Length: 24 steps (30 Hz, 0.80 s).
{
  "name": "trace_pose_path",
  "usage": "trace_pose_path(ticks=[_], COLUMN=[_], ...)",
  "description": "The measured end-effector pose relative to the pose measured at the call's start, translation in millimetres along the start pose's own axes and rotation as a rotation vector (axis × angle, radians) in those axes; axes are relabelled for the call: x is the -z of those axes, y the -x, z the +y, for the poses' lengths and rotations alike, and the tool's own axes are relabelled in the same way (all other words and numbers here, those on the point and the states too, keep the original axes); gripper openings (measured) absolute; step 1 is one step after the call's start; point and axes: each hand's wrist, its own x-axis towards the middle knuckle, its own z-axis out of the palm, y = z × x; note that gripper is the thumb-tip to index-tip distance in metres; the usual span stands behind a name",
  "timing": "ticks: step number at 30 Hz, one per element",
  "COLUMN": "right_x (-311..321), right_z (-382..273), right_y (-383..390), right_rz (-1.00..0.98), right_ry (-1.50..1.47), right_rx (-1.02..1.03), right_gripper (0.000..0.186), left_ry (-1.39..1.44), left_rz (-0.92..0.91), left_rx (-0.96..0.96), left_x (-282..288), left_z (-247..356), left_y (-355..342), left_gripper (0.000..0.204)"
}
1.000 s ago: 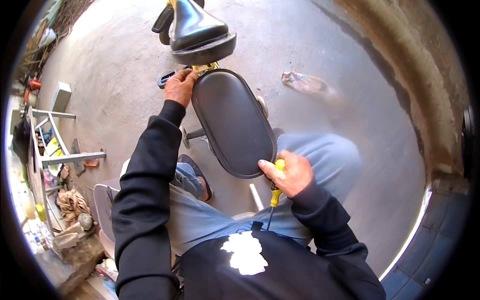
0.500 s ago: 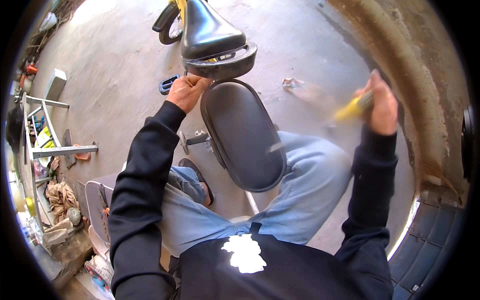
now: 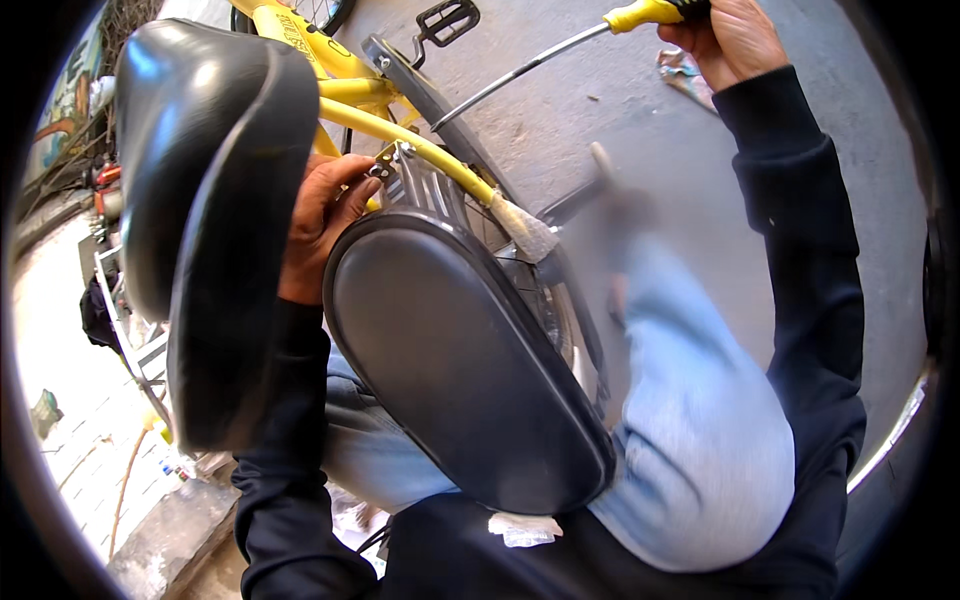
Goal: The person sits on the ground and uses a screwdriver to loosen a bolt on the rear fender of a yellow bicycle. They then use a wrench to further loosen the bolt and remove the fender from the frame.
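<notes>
A yellow bicycle frame [image 3: 400,135] fills the middle of the view. Its black front saddle [image 3: 210,200] looms at the left, and a black rear seat pad [image 3: 460,370] lies below it. My left hand [image 3: 320,220] reaches between the two seats and grips the metal bracket [image 3: 400,165] under the rear pad. My right hand [image 3: 725,35] is raised at the top right, shut on a yellow-handled screwdriver [image 3: 560,50] whose long shaft points down-left toward the frame. The tip is hidden behind the mudguard [image 3: 430,95].
A black pedal [image 3: 445,18] sticks out at the top. My knee in light blue jeans [image 3: 700,420] is beside the rear wheel [image 3: 560,300]. A scrap of cloth [image 3: 685,70] lies on the concrete floor. Metal racks and clutter [image 3: 110,300] stand at the left.
My head has dropped much closer to the bicycle, so both seats look far larger. My right hand swung the screwdriver up from my lap, out to the right, then toward the frame.
</notes>
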Motion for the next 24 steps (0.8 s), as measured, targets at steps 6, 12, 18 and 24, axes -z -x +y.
trace_pose_path(ticks=[6,12,18,24], right_x=[-4.1,11.0,4.0,0.4], right_z=[46.0,54.2,60.5,65.3], right_y=[22.9,32.7,38.6,39.9], right_rz=[0.074,0.138,0.096,0.075], right_ry=[-0.309,-0.337,-0.361,-0.362], right_rx=[-0.126,-0.107,-0.125,-0.124], right_gripper=[0.026,0.025,0.028,0.028], left_ry=[-0.342,-0.311,-0.159,-0.149], left_rz=[-0.114,-0.207,-0.231,-0.221], left_rx=[-0.078,-0.071,0.023,0.058], left_x=[14.2,11.4,7.2,4.3], left_z=[10.5,8.2,4.4,7.8], left_y=[-23.0,-38.9,-39.8,-38.8], left_gripper=[0.020,0.018,0.011,0.009])
